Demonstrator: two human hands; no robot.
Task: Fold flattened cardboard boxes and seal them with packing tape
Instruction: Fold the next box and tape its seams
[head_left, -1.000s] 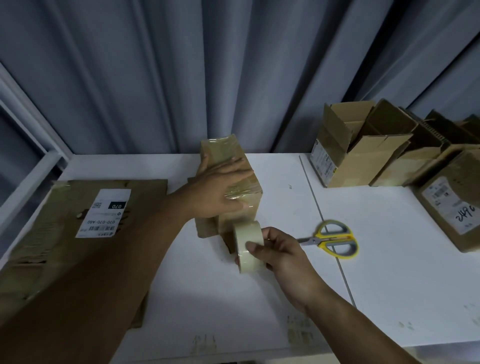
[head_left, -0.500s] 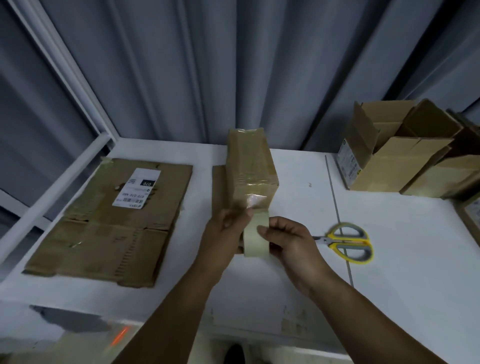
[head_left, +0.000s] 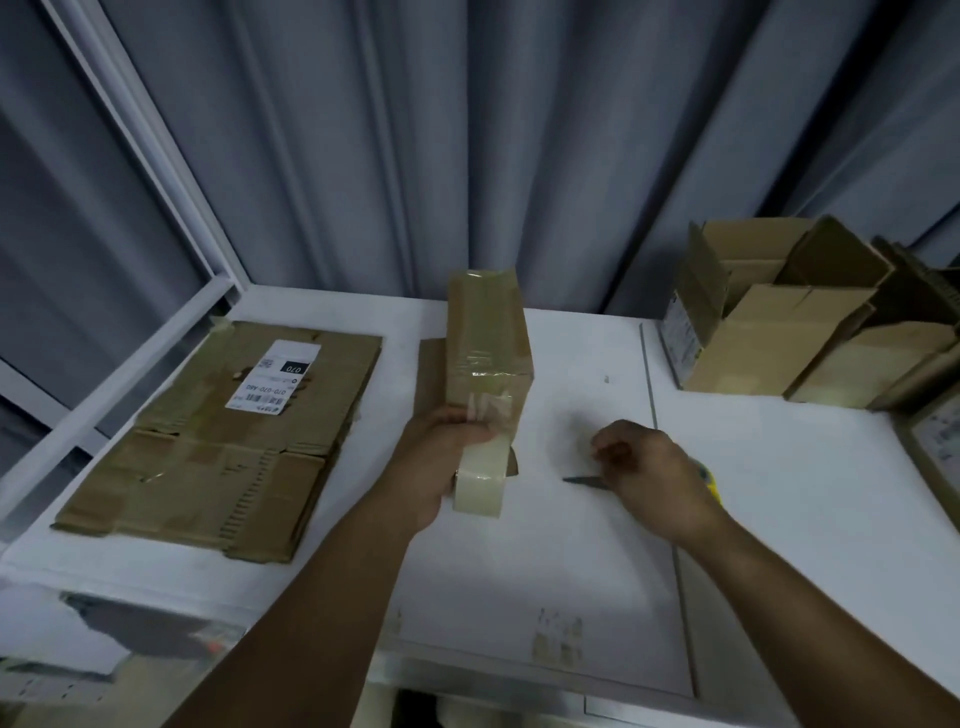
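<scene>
**Left hand (head_left: 441, 462) on tape roll (head_left: 480, 483) at box end, right hand (head_left: 647, 467) over scissors (head_left: 582, 481)**

The left hand gripped the tape roll, palm against its left side. Its fingers curled up to the near end of the taped box (head_left: 488, 353). The roll stood on edge, touching the lower near end of the box, where wrinkled clear tape showed just above the fingers.

The taped box was closed and stood mid-table, running away from the camera, with glossy tape across its top. A flat cardboard piece (head_left: 431, 374) lay against its left side.

The right hand was to the right of the roll and apart from it, with the fingers curled inward and the thumb near the forefinger. It was blurred and covered the scissors handles. I cannot tell whether it gripped them or only hovered over them. The dark blade tip poked out left of the hand, and a bit of yellow handle showed at the wrist side.

A flattened cardboard box (head_left: 208, 447) with a white shipping label (head_left: 272, 376) lay flat at the left of the white table (head_left: 779, 493). Open folded boxes (head_left: 769, 332) were grouped at the far right. A grey curtain (head_left: 467, 130) hung behind the table.
</scene>
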